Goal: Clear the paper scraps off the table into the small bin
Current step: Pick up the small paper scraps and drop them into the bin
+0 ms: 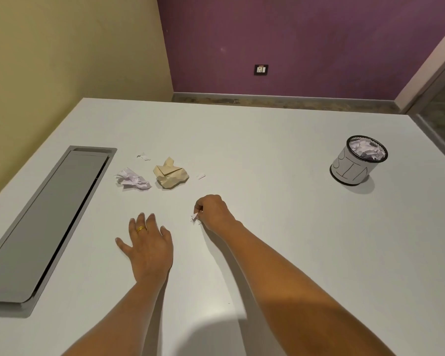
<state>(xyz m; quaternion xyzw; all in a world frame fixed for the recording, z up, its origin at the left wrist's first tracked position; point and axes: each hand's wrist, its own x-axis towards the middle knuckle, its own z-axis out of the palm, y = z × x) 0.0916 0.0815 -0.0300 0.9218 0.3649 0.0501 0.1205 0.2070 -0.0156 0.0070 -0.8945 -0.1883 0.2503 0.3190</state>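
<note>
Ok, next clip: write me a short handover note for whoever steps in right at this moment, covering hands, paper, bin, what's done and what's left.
Right hand: closed in a pinch on a small white scrap, low over the table.
Left hand: open, flat on the table, holding nothing.
Bin: upright, far right of the table, already holds crumpled paper.
Done: some paper is binned; one scrap is picked up.
Left: drop the held scrap in the bin, then clear the white crumpled paper, the tan crumpled paper, and two small white bits, one behind them and one to their right.
</note>
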